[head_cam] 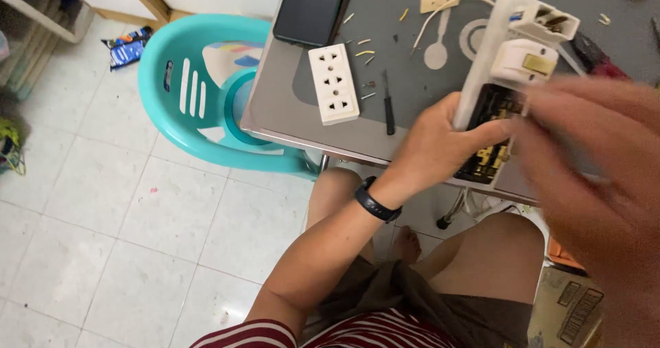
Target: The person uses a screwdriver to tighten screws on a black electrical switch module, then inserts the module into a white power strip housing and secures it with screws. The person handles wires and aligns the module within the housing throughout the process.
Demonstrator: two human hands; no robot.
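The left hand (440, 142) grips the opened power strip (505, 80), fingers wrapped around its white casing, held above the near edge of the grey table (289, 107). The right hand (591, 162), blurred, spreads loosely before the strip's exposed contacts, hiding part of it. On the table left of the strip lie a slim screwdriver (388, 104), a white three-socket cover (333, 83), scattered screws and a black phone (313, 7); a teal plastic chair (206, 93) stands beyond the table's left edge.

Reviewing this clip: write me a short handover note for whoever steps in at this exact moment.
Left hand grips the opened power strip by its white casing, held tilted above the table edge.
Right hand is blurred at the strip's exposed brass contacts; whether it holds anything cannot be told.
Done: casing open. The socket cover, small screwdriver and loose screws lie on the table.
Left: the strip is not closed up.
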